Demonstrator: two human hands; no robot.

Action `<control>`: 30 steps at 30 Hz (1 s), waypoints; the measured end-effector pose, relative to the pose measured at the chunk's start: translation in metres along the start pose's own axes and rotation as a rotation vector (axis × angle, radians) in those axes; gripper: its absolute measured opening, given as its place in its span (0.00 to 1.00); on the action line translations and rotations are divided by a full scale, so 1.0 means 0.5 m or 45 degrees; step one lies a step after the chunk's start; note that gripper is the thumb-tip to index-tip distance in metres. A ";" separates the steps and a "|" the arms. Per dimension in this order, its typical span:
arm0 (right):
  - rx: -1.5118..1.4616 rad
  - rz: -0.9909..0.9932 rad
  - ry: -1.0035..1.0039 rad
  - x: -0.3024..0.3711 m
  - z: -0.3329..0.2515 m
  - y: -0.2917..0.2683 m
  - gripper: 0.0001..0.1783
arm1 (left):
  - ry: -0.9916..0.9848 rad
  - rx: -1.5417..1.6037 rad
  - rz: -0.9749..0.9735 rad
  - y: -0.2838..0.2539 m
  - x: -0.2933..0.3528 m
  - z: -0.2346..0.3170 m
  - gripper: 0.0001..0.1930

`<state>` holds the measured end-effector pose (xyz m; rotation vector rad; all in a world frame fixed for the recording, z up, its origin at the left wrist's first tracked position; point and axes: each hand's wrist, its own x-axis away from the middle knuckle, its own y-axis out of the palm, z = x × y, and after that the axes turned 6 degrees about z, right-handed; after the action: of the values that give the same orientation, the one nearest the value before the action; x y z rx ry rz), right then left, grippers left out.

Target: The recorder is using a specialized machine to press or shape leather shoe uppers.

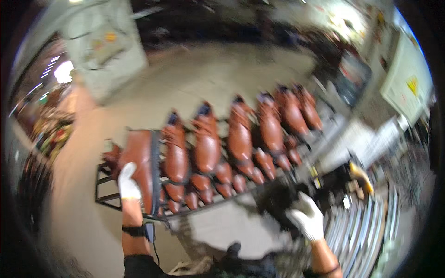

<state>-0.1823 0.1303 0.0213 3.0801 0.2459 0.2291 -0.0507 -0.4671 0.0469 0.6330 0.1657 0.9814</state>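
My left hand [128, 183], in a white glove, grips a brown leather shoe [140, 173] at the left end of a black metal rack [107, 198]. That shoe lies on its side, its dark sole toward the right. Beside it on the rack stands a row of glossy brown lace-up shoes [206, 150], with more brown toes showing below them. My right hand [308, 217], also white-gloved, is off the rack's right end, near a dark object [278, 197]. Its thumb and fingers look apart, with nothing seen in them; motion blurs it.
Light metal rollers or slats [357, 227] lie at the lower right. A pale cabinet with a yellow warning triangle [408, 88] stands on the right. Another pale cabinet [104, 51] is at the upper left, and concrete floor [204, 69] stretches behind the rack.
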 end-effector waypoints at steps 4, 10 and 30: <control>0.183 -0.484 -0.447 -0.002 -0.071 0.227 0.66 | -0.773 0.466 -0.497 0.081 0.209 -0.092 0.32; -0.031 0.355 -0.020 -0.012 -0.068 0.086 0.52 | -0.748 -0.318 -0.712 0.295 0.488 -0.558 0.20; 0.664 0.922 -0.032 -0.003 -0.157 -0.428 0.47 | -1.109 -0.966 -1.356 0.425 0.616 -0.785 0.16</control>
<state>-0.2287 0.3436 0.0871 3.5235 -0.9765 0.1597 -0.1916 0.0342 -0.1049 0.1454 -0.5824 -0.3292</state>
